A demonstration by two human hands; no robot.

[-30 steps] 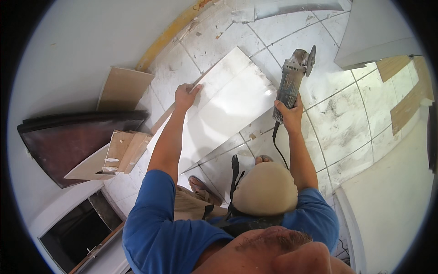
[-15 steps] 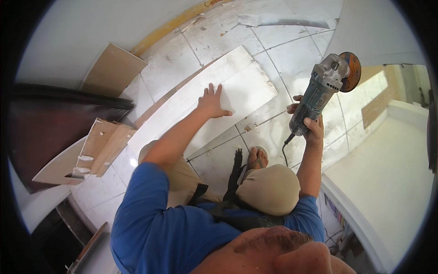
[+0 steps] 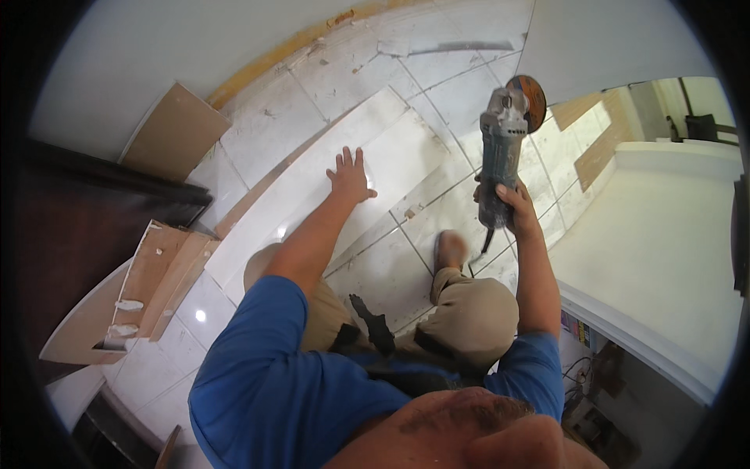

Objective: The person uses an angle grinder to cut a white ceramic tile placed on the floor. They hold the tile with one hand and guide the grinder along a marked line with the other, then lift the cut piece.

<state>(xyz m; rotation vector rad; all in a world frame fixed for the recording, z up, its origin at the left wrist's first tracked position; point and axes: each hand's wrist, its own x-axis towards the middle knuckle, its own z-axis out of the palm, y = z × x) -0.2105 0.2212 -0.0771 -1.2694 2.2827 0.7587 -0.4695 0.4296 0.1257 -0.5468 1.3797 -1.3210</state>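
Observation:
My left hand (image 3: 351, 178) lies with spread fingers on a long white board (image 3: 402, 148), which rests on the tiled floor. In my right hand (image 3: 512, 202) is an angle grinder (image 3: 500, 152), gripped around the rear of its body. Its orange and dark disc (image 3: 532, 102) points up and away, clear of the board. A black cord runs down from the grinder's tail end. Some of my right fingers are hidden behind the tool's body.
Brown-backed board offcuts (image 3: 152, 277) stand at the left beside a dark panel (image 3: 101, 227). Another brown board (image 3: 176, 133) leans against the wall. A white counter (image 3: 652, 227) fills the right side, with cables beneath it. A thin strip (image 3: 461, 47) lies on the far floor.
The angle grinder has shifted left in the picture and turned more upright. My left hand stays spread on the board. My right foot and knee have moved slightly, and the head view has shifted.

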